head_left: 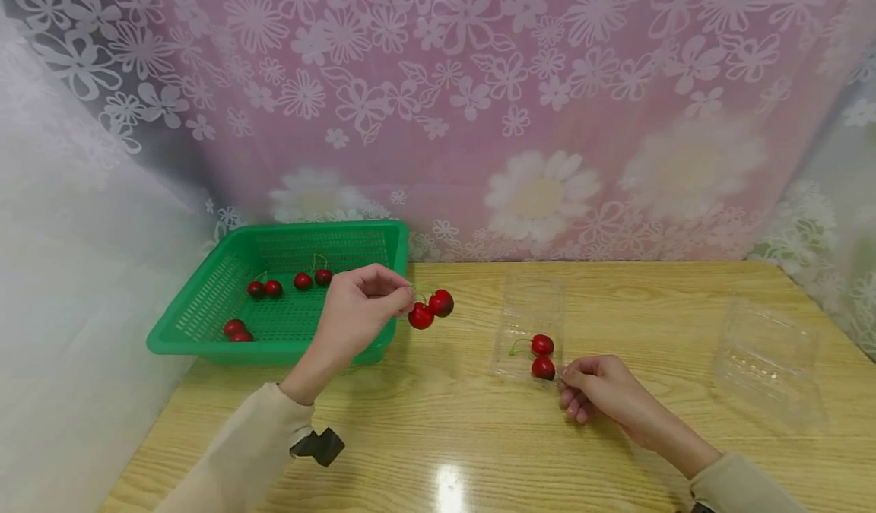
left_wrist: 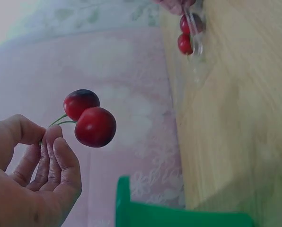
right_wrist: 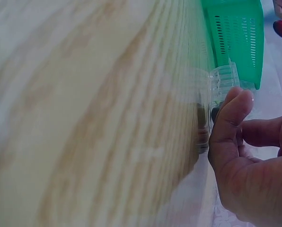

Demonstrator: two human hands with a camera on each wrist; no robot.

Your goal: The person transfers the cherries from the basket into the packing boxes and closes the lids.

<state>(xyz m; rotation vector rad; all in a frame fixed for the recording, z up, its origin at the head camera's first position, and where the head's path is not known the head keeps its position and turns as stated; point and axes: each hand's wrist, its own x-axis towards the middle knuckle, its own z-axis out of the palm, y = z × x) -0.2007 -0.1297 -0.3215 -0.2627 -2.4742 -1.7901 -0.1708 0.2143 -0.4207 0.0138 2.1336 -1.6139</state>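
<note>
Pinching two cherries (head_left: 420,315) by their stems (left_wrist: 58,120) over the desk (head_left: 438,406), the left hand (head_left: 361,306) holds them between basket (head_left: 205,344) and box (head_left: 513,323). The right hand (head_left: 607,393) pinches the box's edge. A loose grip could drop them, I'd say; a tug could tip the box.

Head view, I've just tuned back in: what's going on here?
A person's left hand holds a pair of cherries up by the stems, between the green plastic basket and a clear plastic container. The right hand pinches that container's edge; two cherries lie inside it. Other cherries lie in the basket, and a second clear container sits at the table's right.
</note>
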